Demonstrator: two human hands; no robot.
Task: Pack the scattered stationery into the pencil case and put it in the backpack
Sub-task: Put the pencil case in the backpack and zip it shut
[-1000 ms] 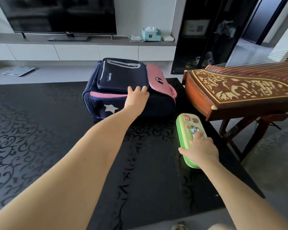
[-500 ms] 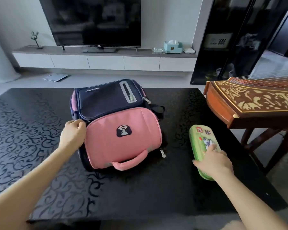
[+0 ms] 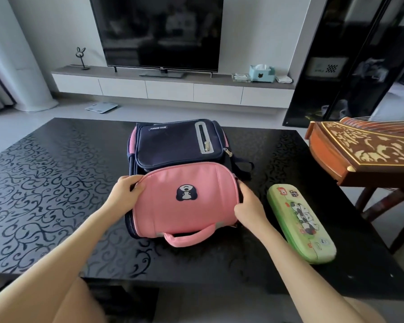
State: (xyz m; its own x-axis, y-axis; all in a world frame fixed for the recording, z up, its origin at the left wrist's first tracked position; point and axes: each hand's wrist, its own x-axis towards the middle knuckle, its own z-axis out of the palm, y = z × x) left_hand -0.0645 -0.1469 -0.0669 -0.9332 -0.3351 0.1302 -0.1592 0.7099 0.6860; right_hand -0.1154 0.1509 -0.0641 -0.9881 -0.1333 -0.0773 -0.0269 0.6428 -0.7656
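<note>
fingers of my left hand and right hand pinch the pink flap of the backpack. the pencil case lies just beside it.

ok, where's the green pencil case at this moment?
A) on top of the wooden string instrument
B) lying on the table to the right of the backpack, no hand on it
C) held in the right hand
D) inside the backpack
B: the pencil case lies closed on the table right of the backpack, while the left hand and right hand both grip the backpack's pink flap.
</note>
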